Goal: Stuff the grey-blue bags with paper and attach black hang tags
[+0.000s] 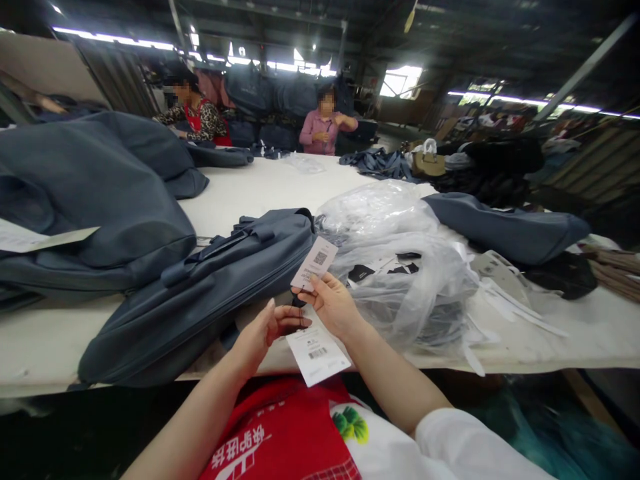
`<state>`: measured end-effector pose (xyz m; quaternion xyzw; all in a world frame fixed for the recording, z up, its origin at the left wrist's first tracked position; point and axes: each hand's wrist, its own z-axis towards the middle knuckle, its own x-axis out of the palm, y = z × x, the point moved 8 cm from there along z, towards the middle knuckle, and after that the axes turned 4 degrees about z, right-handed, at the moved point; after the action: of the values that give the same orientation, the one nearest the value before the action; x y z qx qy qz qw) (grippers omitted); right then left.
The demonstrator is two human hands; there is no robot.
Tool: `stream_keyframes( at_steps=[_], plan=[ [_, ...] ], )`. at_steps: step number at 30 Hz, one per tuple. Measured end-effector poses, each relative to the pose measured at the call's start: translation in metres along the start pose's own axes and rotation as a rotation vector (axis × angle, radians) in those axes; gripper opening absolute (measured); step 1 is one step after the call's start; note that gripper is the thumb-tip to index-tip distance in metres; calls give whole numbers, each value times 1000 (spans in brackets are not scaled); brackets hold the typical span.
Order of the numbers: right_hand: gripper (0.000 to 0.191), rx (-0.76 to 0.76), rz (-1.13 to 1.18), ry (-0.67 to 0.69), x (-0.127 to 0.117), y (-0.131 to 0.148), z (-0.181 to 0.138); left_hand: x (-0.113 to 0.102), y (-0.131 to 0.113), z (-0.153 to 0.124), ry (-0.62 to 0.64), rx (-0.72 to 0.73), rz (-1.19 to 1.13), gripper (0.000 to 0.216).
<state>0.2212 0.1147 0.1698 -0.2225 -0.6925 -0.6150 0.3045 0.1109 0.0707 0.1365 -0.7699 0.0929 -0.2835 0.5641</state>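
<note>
Between thumb and fingers, my right hand pinches a white hang tag printed with a square code. Just left of it, my left hand has its fingers bent around a thin dark cord. Below those fingers hangs a larger white tag with a barcode, tilted toward my red apron. A dark blue bag with a zip lies on the table to the left, its end near both hands. Whether the cord joins the tags to the bag is hidden by my fingers.
On the white table a bulky blue bag lies at left. Clear plastic bags holding black and white pieces lie right of my hands. Beyond them is another blue bag. Two people work across the table, one in a pink shirt.
</note>
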Motion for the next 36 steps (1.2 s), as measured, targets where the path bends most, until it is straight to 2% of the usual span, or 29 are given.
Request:
stream_keyframes(
  at_steps=[2,6,10,14,19,25,30,33,36],
  plan=[
    [31,9,-1,3,0,-4,-1,-1,1,4,-35,-7,119,57],
    [31,7,5,7,-2,-5,-2,1,0,6,-83,65,447,33],
    [32,-4,13,-7,-8,-1,-2,-5,-3,5,-202,135,644,21],
    [31,-16,2,-50,-20,1,1,-13,-5,3,-289,117,642,15],
    [29,-23,-2,-100,-28,2,2,-11,0,2,-246,65,419,25],
    [31,-36,-26,-141,-33,5,3,-10,-4,-3,-246,127,577,25],
    [25,-87,-66,-189,-41,6,4,-8,-9,-6,-236,120,658,25],
    [26,-94,-79,-192,-41,3,4,-14,-10,-6,-305,93,705,25],
    [28,-101,-99,-182,-39,3,4,-21,-14,-9,-413,130,745,23]
  ],
)
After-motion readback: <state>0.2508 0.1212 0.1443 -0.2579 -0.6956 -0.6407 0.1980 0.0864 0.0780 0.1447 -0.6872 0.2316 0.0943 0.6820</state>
